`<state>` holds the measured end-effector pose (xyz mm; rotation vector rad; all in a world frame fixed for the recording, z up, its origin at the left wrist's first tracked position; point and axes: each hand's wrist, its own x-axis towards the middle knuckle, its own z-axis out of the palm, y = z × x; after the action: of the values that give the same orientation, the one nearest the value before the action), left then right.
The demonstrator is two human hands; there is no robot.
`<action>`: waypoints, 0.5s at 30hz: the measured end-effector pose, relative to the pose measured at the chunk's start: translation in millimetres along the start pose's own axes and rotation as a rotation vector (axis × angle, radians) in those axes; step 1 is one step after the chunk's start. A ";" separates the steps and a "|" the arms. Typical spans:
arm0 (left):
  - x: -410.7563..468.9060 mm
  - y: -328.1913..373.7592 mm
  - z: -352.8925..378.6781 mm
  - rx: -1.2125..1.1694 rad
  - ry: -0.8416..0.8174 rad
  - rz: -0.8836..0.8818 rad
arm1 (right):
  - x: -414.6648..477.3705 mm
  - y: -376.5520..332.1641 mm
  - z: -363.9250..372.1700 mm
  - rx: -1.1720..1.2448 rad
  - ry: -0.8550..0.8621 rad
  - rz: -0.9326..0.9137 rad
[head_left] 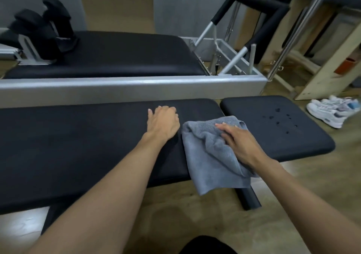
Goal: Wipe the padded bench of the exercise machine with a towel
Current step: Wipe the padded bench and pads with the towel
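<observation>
While the right hand (240, 142) presses flat, fingers straight, on the grey-blue terry towel (211, 156) draped over the long black padded counter's (78, 136) near edge, the left hand (163, 122) rests empty, loosely curled. Towel judged light, limp; hold by palm pressure.

The right hand (240, 144) lies flat on a grey towel (207, 162) at the right end of the long pad (78, 146), the towel's near part hanging over the edge. The left hand (163, 123) rests on the pad just left of the towel. Droplets (281, 120) dot the short pad (254, 113) to the right, white shoes (330, 112) beyond it.
</observation>
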<state>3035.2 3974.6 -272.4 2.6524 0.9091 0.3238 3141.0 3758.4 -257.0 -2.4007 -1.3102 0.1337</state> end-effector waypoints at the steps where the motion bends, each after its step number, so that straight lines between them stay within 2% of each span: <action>1: -3.1 4.2 -0.1 -0.015 -0.015 0.003 | -2.5 -5.0 -1.6 0.015 0.044 0.029; 4: -7.4 9.3 -2.7 -0.092 -0.037 -0.049 | 0.3 -27.3 3.2 0.062 0.211 0.046; 6: -9.1 7.6 -5.1 -0.168 0.026 -0.097 | 6.6 -40.1 9.2 0.068 0.276 0.044; 9: -10.9 9.3 -10.3 -0.408 0.067 -0.163 | 21.3 -51.6 7.2 0.049 0.369 0.078; 11: -8.4 12.4 -11.4 -0.566 -0.035 -0.168 | 30.4 -53.8 6.7 0.053 0.307 0.086; 13: -2.0 10.9 -10.3 -0.581 -0.143 -0.127 | 29.5 -50.1 10.7 0.097 0.190 0.107; 15: 2.1 8.1 -9.3 -0.654 -0.164 -0.102 | 18.2 -39.1 17.7 0.072 0.172 0.115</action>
<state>3038.5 3971.8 -260.6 1.9938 0.7250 0.3080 3115.6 3797.5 -256.1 -2.3678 -1.0735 0.0057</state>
